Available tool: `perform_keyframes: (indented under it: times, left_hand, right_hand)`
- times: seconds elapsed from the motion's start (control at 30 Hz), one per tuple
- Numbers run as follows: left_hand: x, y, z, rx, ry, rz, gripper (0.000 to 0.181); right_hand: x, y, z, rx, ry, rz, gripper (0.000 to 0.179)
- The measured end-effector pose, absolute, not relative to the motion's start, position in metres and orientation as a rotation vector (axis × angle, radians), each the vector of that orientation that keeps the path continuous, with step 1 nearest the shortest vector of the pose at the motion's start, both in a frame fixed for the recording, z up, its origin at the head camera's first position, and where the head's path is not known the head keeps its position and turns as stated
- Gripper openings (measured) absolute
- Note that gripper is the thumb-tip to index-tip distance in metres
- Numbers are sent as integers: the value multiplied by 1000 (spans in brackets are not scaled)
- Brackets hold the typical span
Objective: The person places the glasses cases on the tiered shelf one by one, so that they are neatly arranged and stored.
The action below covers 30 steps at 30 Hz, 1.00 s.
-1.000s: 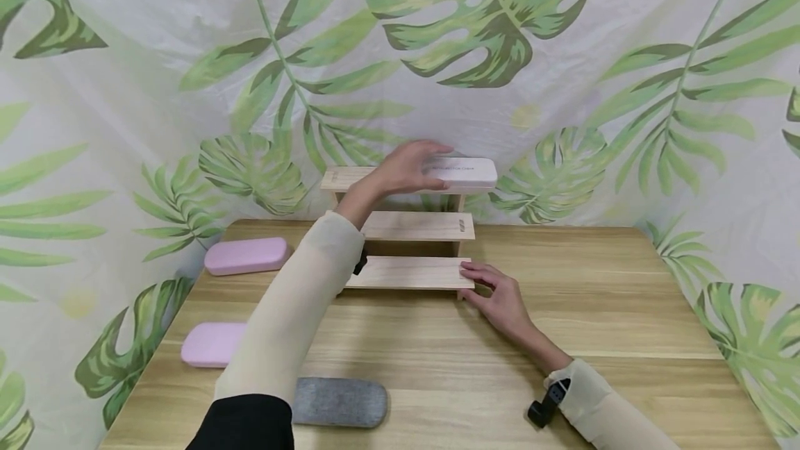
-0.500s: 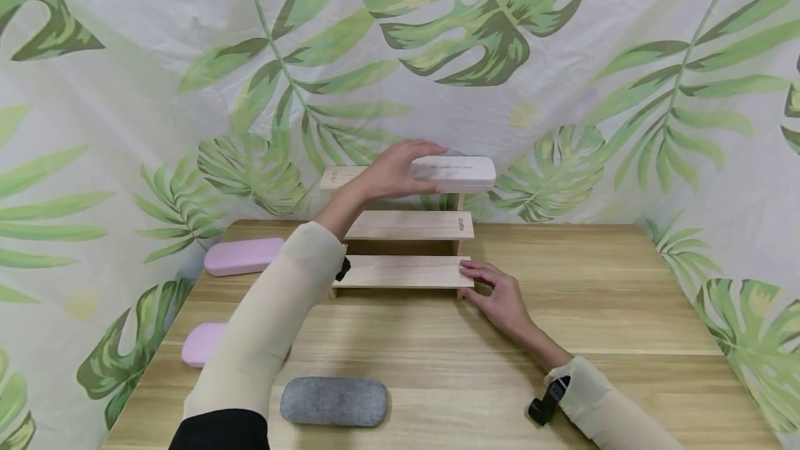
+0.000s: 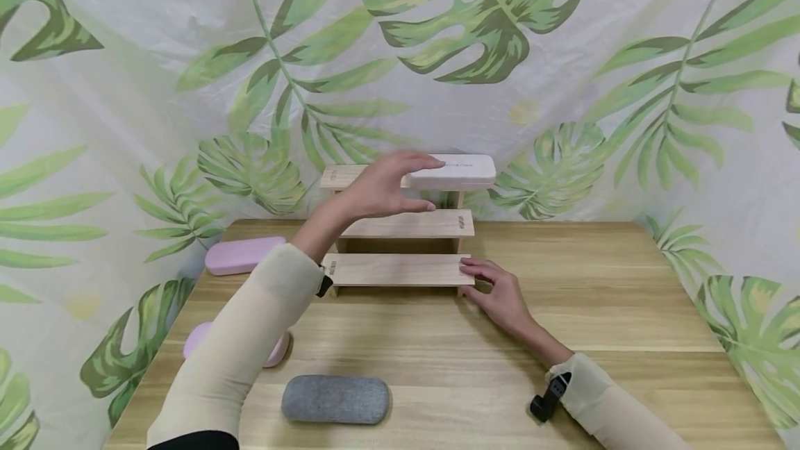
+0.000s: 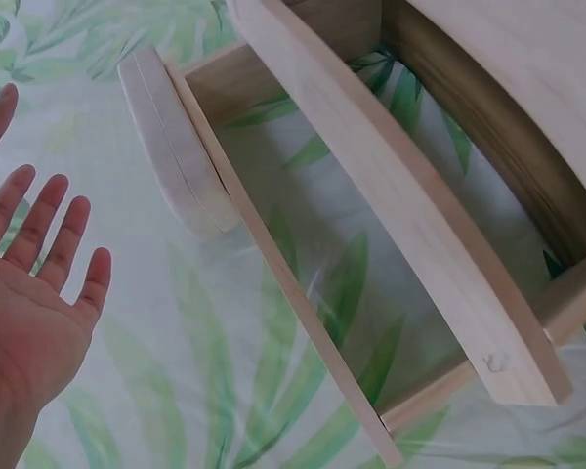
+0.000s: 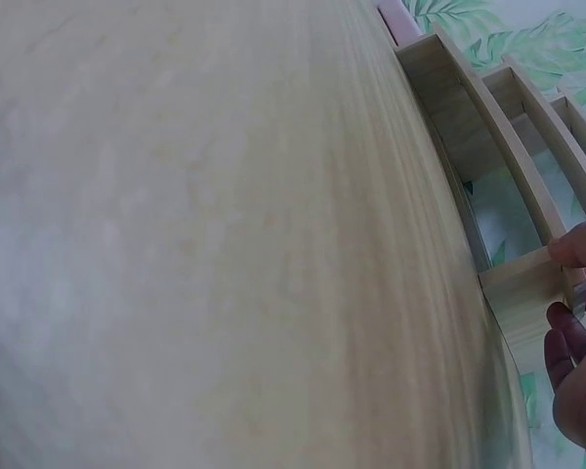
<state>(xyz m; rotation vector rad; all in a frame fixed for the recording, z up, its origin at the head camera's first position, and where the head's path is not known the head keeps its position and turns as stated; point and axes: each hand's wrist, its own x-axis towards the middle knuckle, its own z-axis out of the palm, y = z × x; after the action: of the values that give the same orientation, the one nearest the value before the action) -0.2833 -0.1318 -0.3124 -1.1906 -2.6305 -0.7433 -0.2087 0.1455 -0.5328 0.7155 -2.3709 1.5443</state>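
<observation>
White case [image 3: 453, 171] atop wooden rack [image 3: 406, 223]

Two pink cases [image 3: 244, 255] lie leftmost, then a grey case [image 3: 335, 399]. The left hand [image 3: 382, 189], fingers apart, is clear of the white case at the top tier's [image 3: 341, 176] right end. The right hand [image 3: 502, 299] pinches the bottom tier's [image 3: 400, 270] right end.

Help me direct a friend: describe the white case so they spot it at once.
On the wooden table, a three-tier wooden shelf stands before the leaf-patterned backdrop. On the top board lies the white case, jutting past the right end. Unlike the pink cases and grey case on the table, it is white and raised.
</observation>
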Motion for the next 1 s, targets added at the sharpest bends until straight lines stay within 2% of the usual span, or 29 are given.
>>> perform_keyframes:
  times: [1.0]
  left_hand:
    - [-220,-170,-325,-1370,-2526,-652,70]
  right_hand:
    - [-209,145,-530,710,-2381,1564,38]
